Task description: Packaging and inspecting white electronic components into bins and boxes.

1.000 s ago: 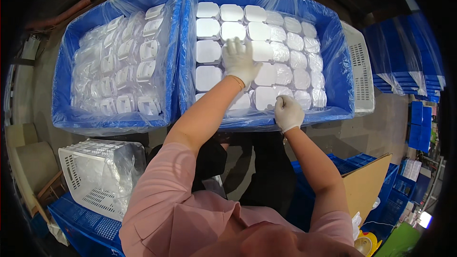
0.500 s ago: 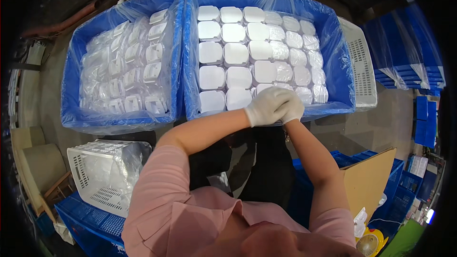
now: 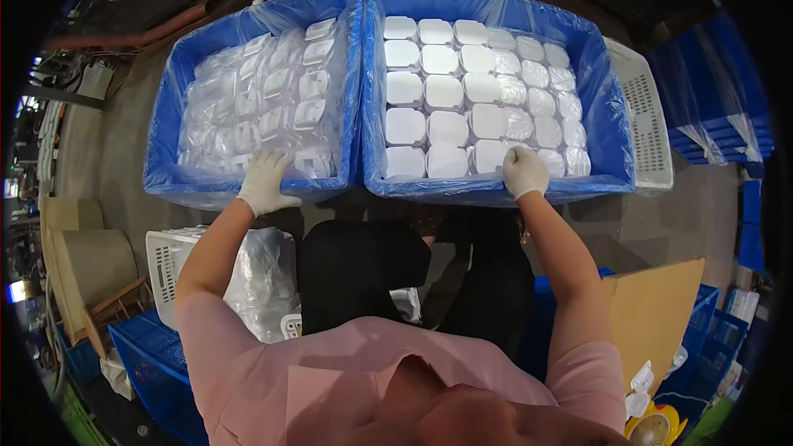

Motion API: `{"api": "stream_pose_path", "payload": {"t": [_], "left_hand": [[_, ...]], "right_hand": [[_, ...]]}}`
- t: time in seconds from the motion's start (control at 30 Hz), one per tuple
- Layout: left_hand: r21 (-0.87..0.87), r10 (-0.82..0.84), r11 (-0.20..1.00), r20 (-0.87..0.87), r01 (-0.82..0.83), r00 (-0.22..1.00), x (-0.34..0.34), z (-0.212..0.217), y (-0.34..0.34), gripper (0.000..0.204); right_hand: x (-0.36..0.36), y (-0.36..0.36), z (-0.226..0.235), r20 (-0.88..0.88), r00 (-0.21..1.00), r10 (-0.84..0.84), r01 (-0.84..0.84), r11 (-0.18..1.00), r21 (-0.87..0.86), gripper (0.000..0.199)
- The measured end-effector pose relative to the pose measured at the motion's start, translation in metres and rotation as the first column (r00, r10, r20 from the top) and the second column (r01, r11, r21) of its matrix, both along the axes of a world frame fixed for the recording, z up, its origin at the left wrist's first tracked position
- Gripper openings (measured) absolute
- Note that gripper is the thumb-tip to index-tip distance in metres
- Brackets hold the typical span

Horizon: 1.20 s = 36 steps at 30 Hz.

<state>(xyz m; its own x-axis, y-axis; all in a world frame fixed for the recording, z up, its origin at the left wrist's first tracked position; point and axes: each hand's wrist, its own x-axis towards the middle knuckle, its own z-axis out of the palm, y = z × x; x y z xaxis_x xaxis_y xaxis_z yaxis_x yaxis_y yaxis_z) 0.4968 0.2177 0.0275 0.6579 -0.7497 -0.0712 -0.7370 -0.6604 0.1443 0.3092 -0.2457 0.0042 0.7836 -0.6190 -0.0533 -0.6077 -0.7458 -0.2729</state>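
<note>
Two blue crates lined with clear plastic stand side by side in front of me. The right crate holds rows of white rounded plastic parts. In the left crate, similar white parts lie under a clear plastic sheet. My left hand, in a white glove, rests on the near rim of the left crate, touching the plastic sheet. My right hand, also gloved, grips the near edge of the right crate beside the front row of parts.
A white perforated basket with a clear bag inside stands at my lower left. Another white basket leans beside the right crate. A brown cardboard sheet is at lower right. Blue crates are stacked at far right and lower left.
My left hand left the parts in the right crate, met my right hand at that crate's front edge, then moved left onto the left crate's near rim. My right hand stayed at the right crate's edge.
</note>
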Motion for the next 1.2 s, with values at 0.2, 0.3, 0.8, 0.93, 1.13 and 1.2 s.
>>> {"api": "stream_pose_path", "payload": {"t": [0.2,0.3,0.8,0.93,1.13,1.2], "left_hand": [[0.188,-0.190,0.963,-0.028,0.192,0.981,0.013,-0.005,-0.006,0.065],[0.185,-0.168,0.967,-0.069,0.178,0.983,0.015,-0.005,-0.003,0.062],[0.182,-0.125,0.973,-0.103,0.143,0.987,0.018,-0.012,0.002,0.054],[0.200,-0.118,0.970,-0.115,0.139,0.986,0.017,-0.011,0.001,0.053],[0.245,-0.091,0.962,-0.130,0.121,0.987,0.016,-0.008,-0.002,0.053],[0.231,-0.091,0.966,-0.128,0.118,0.988,0.016,-0.010,-0.002,0.052]], "right_hand": [[0.014,-0.014,-0.018,0.045,0.873,0.486,-0.476,0.868,-0.145,0.028],[0.051,0.010,-0.018,-0.035,0.736,0.676,-0.671,0.723,-0.167,0.034],[0.073,0.044,-0.070,-0.109,0.807,0.580,-0.578,0.814,0.056,0.022],[0.075,0.049,-0.063,-0.139,0.821,0.554,-0.550,0.833,0.070,0.021],[0.075,0.048,-0.065,-0.097,0.837,0.538,-0.541,0.841,-0.001,0.021],[0.075,0.047,-0.068,-0.080,0.834,0.545,-0.547,0.837,-0.005,0.023]]}}
